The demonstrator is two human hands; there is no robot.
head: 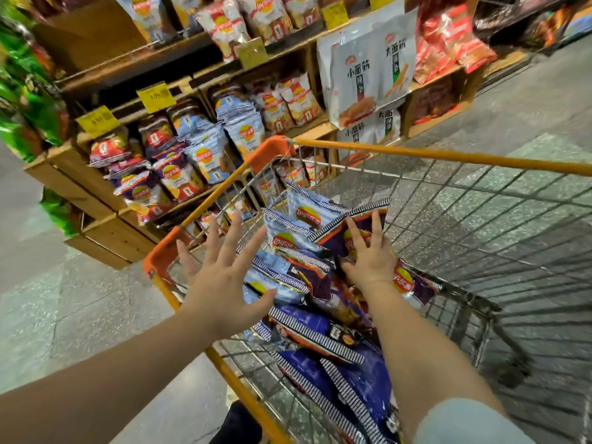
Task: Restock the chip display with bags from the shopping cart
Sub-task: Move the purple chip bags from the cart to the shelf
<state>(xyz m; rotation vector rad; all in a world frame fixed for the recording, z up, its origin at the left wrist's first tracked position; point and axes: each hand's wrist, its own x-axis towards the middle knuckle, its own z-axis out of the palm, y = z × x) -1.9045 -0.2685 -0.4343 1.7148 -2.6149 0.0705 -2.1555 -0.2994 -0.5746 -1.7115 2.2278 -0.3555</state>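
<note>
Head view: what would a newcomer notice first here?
First, the orange-rimmed shopping cart in the centre, piled with blue and purple chip bags. The right hand presses on a purple chip bag; the open left hand hovers beside it. Behind, wooden shelves hold more chips.

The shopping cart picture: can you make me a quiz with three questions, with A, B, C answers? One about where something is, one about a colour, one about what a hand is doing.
1. Where is the purple chip bag that the right hand touches?
A. inside the cart
B. on the floor
C. on the top shelf

2. What colour is the cart's rim?
A. green
B. orange
C. pink

3. How is the left hand?
A. closed round a bag
B. gripping the cart's rim
C. open with fingers spread

Answers: 1 A, it lies on the pile within the wire basket. 2 B, the top bar and corners are orange. 3 C, its fingers are splayed and hold nothing.
</note>
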